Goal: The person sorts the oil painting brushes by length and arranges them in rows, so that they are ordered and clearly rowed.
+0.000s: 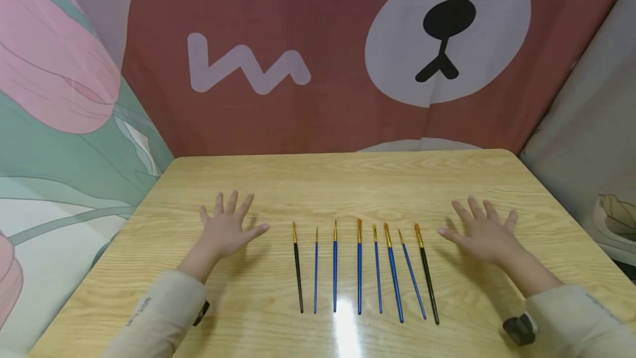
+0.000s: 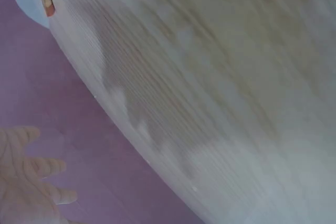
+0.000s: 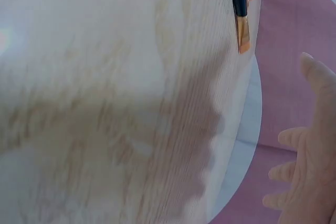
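Note:
Several paintbrushes lie side by side in a row on the table, bristles toward the far edge. At the row's left end is a black-handled paintbrush [image 1: 298,275], and another black-handled paintbrush [image 1: 428,280] closes the right end. Between them are blue-handled paintbrushes, such as a thicker one [image 1: 360,275] near the middle. My left hand [image 1: 226,231] is spread over the table left of the row, holding nothing. To the right of the row, my right hand [image 1: 487,236] is likewise spread, apart from the brushes. The right wrist view shows a black-handled brush tip [image 3: 243,32] beyond that hand's shadow.
The light wood table [image 1: 238,173] ends at a reddish cloth [image 1: 338,115] with a cartoon face. A floral cloth [image 1: 59,181] hangs along the left side, and a pale grey cloth [image 1: 571,126] along the right. Dark wrist devices [image 1: 519,329] sit at the cuffs.

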The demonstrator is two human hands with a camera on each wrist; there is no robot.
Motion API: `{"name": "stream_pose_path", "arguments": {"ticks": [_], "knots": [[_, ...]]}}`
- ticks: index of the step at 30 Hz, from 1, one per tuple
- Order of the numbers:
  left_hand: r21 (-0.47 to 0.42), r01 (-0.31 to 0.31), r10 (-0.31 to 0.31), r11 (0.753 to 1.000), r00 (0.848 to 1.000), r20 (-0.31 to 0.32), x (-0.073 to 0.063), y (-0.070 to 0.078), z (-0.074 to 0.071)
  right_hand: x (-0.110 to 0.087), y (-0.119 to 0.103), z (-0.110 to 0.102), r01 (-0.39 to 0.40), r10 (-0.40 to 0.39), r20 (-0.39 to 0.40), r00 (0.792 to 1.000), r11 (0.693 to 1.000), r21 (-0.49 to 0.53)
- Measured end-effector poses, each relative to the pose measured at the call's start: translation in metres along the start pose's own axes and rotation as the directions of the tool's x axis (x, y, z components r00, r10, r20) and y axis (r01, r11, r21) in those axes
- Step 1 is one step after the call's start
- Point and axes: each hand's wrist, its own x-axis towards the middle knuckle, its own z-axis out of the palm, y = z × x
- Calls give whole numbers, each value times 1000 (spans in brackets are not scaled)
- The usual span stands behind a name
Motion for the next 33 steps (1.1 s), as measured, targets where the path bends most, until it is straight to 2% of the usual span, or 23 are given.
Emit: {"name": "stream_pose_path", "arguments": {"ticks": [10,21,30,33], "knots": [[-35,-44,43,998,999,-15,1,12,0,1,-10,-1,24,-24,6,1000,1000,6],[-64,-57,57,996,998,-2,0,25,-2,-4,-17,-2,46,-45,-33,998,999,26],[-176,-70,76,982,997,25,-4,34,-1,-7,-32,1,93,-87,-49,995,989,116],[-233,-71,80,970,996,31,-6,36,-2,-7,-37,3,114,-105,-68,992,983,146]]}}
